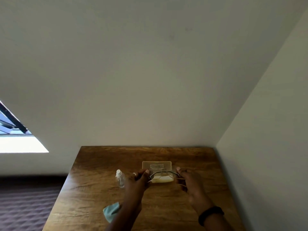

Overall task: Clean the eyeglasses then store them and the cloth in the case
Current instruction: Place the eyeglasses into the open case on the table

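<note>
Wooden table [200, 164], open case [156, 165], eyeglasses [162, 172] held just above it.
The left hand [137, 180] and the right hand [189, 180] each pinched one end of the thin-framed eyeglasses between thumb and fingertips, over the case. The teal cloth [110, 211] lay crumpled near the table's front edge beside the left forearm, and a small clear spray bottle [120, 178] stood just left of the left hand.
</note>
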The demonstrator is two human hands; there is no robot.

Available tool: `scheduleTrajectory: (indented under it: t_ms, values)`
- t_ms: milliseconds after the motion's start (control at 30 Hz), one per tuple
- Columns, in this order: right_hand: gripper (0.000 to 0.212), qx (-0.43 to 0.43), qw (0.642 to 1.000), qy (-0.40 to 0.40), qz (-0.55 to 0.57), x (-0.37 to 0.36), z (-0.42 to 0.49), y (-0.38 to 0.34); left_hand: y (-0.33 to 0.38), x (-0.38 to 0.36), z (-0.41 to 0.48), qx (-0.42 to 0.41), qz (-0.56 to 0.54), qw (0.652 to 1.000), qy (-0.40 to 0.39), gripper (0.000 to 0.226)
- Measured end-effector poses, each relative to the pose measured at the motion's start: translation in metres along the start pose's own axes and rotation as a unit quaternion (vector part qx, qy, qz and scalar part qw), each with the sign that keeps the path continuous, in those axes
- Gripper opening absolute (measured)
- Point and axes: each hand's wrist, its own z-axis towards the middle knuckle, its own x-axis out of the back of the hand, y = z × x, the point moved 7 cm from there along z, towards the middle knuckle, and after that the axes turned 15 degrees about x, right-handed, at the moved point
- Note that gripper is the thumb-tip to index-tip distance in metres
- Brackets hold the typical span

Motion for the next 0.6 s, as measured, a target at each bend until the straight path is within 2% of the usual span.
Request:
scheduleTrajectory:
  t_ms: [167,333,400,600]
  values:
    - [0.006,0.006,0.999,-0.006,-0.039,-0.015,0.031,0.020,-0.002,0.008,0.044,-0.020,0.095,0.991,0.092,0.015]
    - [0.005,0.046,0.992,-0.007,-0.114,-0.024,0.053,0.033,-0.002,0.013,0.067,-0.078,0.254,0.941,0.210,0.020]
    - [0.005,0.062,0.987,0.000,-0.148,-0.026,0.056,0.038,-0.005,0.013,0.069,-0.099,0.284,0.925,0.233,0.021]
    - [0.006,0.073,0.976,0.018,-0.202,-0.025,0.060,0.061,-0.024,0.022,0.079,-0.079,0.308,0.913,0.258,0.024]
